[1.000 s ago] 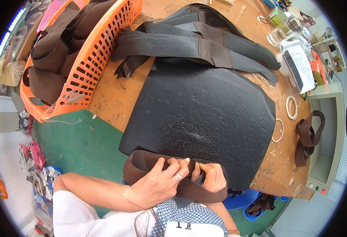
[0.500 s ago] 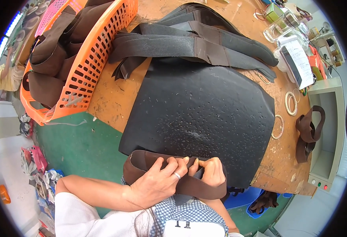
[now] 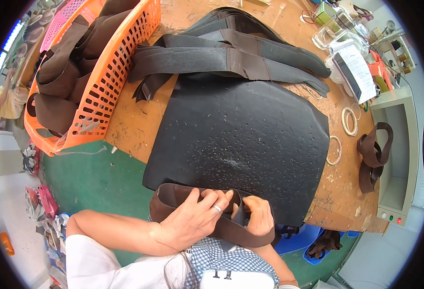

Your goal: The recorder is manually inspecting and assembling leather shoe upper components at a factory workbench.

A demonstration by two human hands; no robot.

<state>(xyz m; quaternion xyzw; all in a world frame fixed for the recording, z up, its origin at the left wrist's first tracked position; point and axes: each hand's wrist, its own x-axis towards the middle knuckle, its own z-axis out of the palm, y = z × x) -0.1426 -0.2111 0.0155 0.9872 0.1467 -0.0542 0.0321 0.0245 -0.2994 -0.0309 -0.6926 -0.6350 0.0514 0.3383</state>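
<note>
A dark brown strip of leather-like material [image 3: 241, 232], bent into a loop, is held close to my body at the near edge of a black mat [image 3: 236, 130]. The fingers of my left hand [image 3: 197, 212], with a ring on one, pinch the loop's far side near its middle. My right hand [image 3: 258, 214] grips the same strip just to the right, its fingers curled inside the loop. Both thumbs come close together, and a greyish inner face of the strip shows between the hands. Beyond the mat lies a stack of long dark strips [image 3: 197, 61] with joined middles.
An orange perforated basket [image 3: 94, 101] full of brown strips stands at the left. On the right lie tape rolls [image 3: 349, 121], another brown strip loop [image 3: 376, 151] and a grey metal box [image 3: 399, 192]. A phone on paper [image 3: 349, 74] sits farther back. Blue bins [image 3: 294, 243] stand below the table.
My hands stay on the strip, with the thumbs shifting slightly. The part between them now stands more open, showing more grey inside. The whole view has shifted a little.
</note>
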